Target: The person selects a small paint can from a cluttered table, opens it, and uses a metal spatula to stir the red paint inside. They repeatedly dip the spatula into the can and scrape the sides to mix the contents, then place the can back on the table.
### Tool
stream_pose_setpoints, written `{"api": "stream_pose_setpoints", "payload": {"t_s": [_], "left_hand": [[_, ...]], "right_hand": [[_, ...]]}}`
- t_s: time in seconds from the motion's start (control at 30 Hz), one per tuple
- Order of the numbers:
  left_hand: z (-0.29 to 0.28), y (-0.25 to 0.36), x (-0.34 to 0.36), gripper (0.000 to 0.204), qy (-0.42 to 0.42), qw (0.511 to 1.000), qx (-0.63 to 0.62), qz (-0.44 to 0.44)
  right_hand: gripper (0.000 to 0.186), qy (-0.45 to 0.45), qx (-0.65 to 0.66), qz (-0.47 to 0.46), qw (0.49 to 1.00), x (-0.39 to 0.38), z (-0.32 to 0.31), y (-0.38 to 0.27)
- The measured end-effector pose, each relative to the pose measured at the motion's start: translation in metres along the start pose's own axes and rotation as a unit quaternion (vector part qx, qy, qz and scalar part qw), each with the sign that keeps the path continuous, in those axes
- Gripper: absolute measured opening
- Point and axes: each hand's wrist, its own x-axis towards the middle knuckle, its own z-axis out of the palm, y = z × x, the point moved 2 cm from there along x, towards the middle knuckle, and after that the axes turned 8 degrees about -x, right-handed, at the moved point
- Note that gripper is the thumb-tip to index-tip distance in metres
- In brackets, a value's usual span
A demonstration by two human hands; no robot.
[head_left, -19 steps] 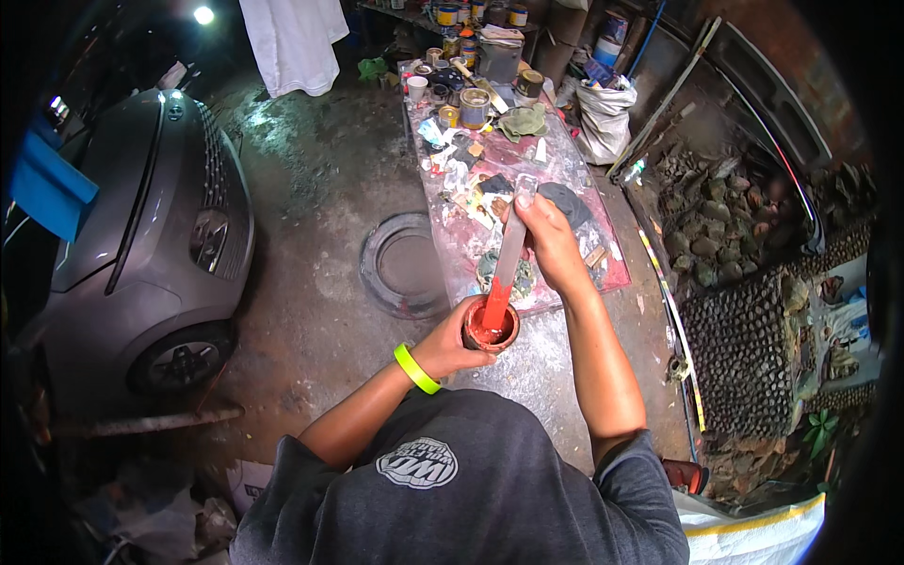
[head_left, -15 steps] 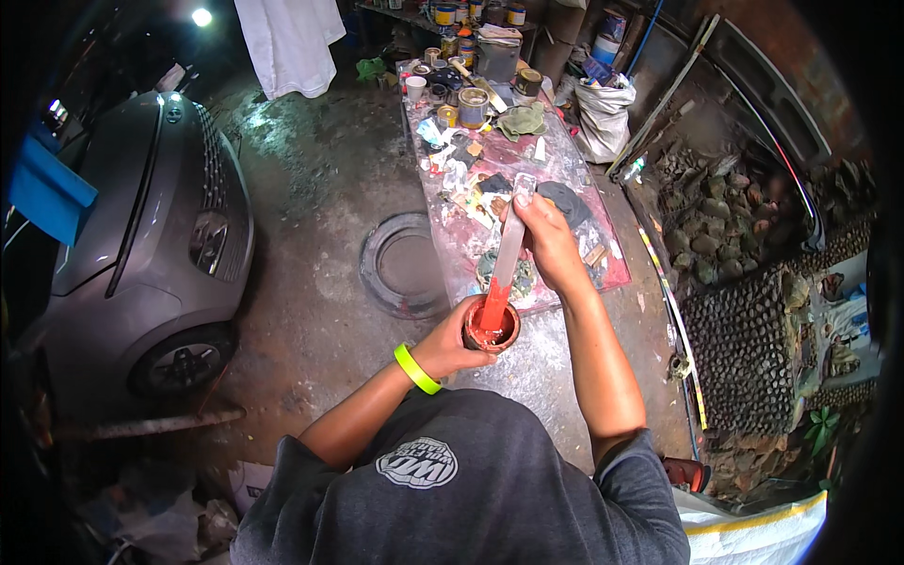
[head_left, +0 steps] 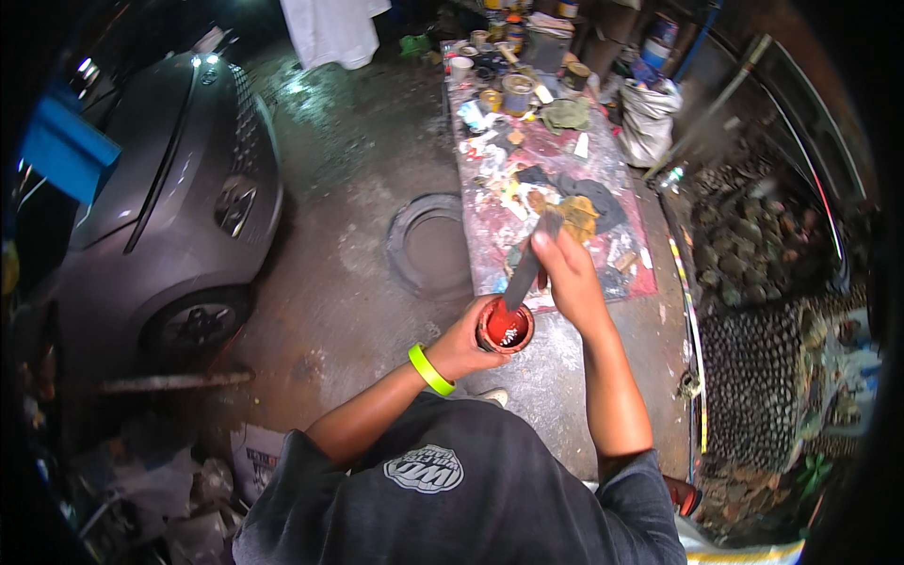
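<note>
My left hand (head_left: 461,343) is wrapped round a small open can (head_left: 528,336) and holds it in front of my shirt. Red paint (head_left: 499,328) coats the inside of the can. Fingers closed, my right hand (head_left: 571,275) grips the upper part of a flat stirring stick (head_left: 524,275) above the can. The stick slants down with its lower end inside the rim, and that end is hidden in the red. Motion smears the stick's top a little. A yellow-green band (head_left: 431,369) circles my left wrist.
Beyond my hands stands a paint-stained table (head_left: 480,240) with rags, including a yellowish cloth (head_left: 576,217), and several cans and cups toward its far end. A tire (head_left: 403,235) lies on the floor to its left. Further left is a grey car (head_left: 179,245); a white sack (head_left: 650,118) stands right.
The stick has gone from pale to dark-looking in the light and tilts more to the right. The whole view has shifted, so the table and car appear further right and higher. Both grips stay.
</note>
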Motion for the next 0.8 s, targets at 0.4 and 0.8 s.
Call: {"api": "stream_pose_setpoints", "payload": {"t_s": [0.4, 0.8], "left_hand": [[-0.078, -0.011, -0.053, 0.089, 0.256, 0.929, 0.227, 0.139], [-0.350, 0.076, -0.073, 0.099, 0.308, 0.894, 0.284, 0.161]], "right_hand": [[0.024, -0.145, -0.369, -0.225, 0.890, -0.012, 0.095, -0.027], [0.030, -0.187, -0.289, -0.255, 0.904, 0.177, 0.324, -0.038]]}}
